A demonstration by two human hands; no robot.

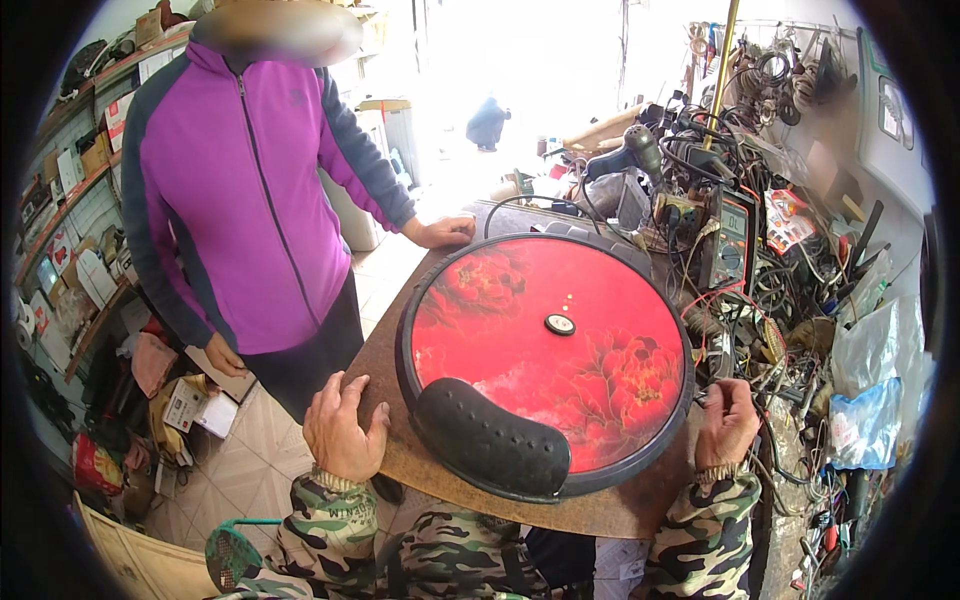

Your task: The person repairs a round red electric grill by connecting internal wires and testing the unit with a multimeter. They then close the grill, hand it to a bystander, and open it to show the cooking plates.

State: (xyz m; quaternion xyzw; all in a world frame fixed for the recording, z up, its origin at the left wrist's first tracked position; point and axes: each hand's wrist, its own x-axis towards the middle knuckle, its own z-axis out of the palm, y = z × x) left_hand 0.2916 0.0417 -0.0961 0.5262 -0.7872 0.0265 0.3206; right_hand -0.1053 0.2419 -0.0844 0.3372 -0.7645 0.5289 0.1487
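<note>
Red round pan (pixel 548 362) sits closed mid-frame on the brown table (pixel 635 512), no part visibly removed. Left hand (pixel 345 430), lower left: empty, loosely spread; right hand (pixel 728 424), lower right: half-curled, I can't tell around what, if anything.

The right hand (pixel 727 425) is curled, so whether it pinches anything is unclear. The round red appliance (pixel 500 320) hides its underside and much of the tabletop (pixel 630 518). A co-worker's head (pixel 285 32) is blurred and cut off above; 2 camouflage sleeves (pixel 705 530) run off below. Glare washes out the far doorway (pixel 540 60).
</note>
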